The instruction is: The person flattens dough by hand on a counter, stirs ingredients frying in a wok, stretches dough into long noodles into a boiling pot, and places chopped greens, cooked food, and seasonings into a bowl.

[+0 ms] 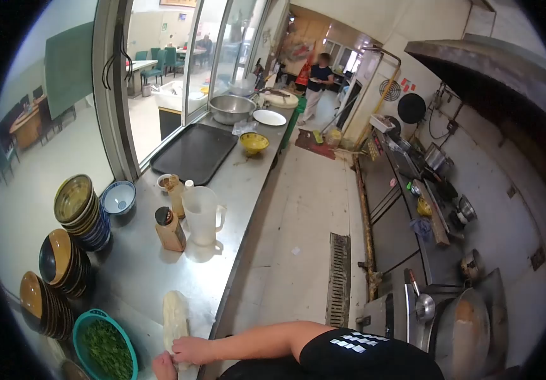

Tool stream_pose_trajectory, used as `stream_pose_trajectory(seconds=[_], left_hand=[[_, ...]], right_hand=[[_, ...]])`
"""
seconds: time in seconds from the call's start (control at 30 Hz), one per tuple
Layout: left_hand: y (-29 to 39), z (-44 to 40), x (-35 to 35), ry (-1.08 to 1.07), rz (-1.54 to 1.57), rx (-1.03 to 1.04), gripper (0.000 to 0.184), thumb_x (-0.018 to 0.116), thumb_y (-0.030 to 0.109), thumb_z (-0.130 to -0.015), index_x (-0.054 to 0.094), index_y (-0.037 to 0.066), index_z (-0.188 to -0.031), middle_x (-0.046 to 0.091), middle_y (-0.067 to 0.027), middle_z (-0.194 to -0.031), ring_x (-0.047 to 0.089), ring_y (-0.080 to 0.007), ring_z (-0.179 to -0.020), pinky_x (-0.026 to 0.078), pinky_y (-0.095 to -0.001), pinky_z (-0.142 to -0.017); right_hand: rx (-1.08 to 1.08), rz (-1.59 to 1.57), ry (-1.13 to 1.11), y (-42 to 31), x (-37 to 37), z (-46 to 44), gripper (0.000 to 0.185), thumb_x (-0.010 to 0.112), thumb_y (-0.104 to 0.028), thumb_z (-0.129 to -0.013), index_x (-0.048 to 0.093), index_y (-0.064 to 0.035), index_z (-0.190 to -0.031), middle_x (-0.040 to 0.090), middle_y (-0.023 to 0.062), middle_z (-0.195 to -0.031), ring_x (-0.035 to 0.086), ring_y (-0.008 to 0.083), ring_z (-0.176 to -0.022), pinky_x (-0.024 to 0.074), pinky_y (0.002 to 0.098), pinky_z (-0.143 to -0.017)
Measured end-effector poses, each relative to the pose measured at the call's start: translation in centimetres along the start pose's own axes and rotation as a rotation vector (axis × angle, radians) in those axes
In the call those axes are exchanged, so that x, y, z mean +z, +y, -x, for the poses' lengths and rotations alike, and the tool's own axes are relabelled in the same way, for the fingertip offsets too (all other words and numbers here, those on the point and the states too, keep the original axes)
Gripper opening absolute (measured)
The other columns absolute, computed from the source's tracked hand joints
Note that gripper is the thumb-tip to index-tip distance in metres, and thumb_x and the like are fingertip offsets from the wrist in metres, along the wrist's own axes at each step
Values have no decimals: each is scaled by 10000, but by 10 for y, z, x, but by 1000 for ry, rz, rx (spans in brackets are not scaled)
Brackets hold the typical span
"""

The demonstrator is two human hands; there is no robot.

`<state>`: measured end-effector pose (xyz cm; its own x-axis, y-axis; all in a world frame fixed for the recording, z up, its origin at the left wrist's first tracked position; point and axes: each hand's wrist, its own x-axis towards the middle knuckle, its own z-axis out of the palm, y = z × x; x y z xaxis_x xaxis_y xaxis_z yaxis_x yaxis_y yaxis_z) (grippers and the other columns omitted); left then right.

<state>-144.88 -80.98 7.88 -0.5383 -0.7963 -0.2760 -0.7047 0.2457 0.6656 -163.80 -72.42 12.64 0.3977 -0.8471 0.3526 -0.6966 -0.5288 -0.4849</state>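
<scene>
A long pale roll of what looks like dough (175, 315) lies on the steel counter near its front edge. My right hand (190, 350) is closed over the near end of the roll, its fingers curled round it. Beside it, at the bottom of the view, my left hand (164, 367) is also closed on that end, partly cut off by the frame edge. To the left of the hands stands a teal basket (132, 358) filled with chopped greens (104, 344).
Stacked bowls (64, 263) line the counter's left side. Further along are a spice jar (170, 229), a clear plastic jug (202, 215), a black tray (194, 152), a yellow bowl (254, 143) and a metal basin (231, 109). A wok (466, 329) sits on the right; another person (317, 85) stands far back.
</scene>
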Motion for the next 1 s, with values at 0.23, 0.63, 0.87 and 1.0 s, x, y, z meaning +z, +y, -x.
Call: stream_pose_trajectory(seconds=[0.23, 0.63, 0.87, 1.0], left_hand=[[0, 3, 1, 54, -255, 53, 244, 656, 138, -685, 566, 22, -880, 600, -144, -766, 527, -271, -540, 455, -406, -562], [-101, -26, 52, -27, 1542, -803, 487, 339, 313, -926, 384, 7, -1302, 512, -210, -1194, 536, -376, -1029, 426, -560, -860], [3, 21, 40, 150, 1017, -700, 360, 544, 184, -782, 448, 36, -1096, 483, -163, -1012, 457, -305, -883, 412, -460, -725], [-91, -7, 78, 267, 666, -436, 155, 609, 89, -723, 499, 45, -823, 530, -83, -729, 525, -226, -565, 427, -410, -494]], right_hand=[[-32, 88, -171, -8, 5, 5, 111, 546, -175, -742, 555, -106, -828, 544, 37, -792, 474, 235, -877, 375, 339, -792], [463, -306, -265, -8, 11, 7, 292, 508, -237, -862, 444, 0, -1022, 594, 201, -806, 584, 394, -804, 447, 471, -701], [604, -185, -321, 21, 37, 3, 234, 529, -117, -776, 528, 23, -963, 612, 229, -809, 600, 400, -800, 469, 473, -698], [550, -185, -365, 25, 44, -2, 227, 568, -116, -711, 568, 30, -884, 615, 238, -818, 608, 396, -798, 482, 460, -699]])
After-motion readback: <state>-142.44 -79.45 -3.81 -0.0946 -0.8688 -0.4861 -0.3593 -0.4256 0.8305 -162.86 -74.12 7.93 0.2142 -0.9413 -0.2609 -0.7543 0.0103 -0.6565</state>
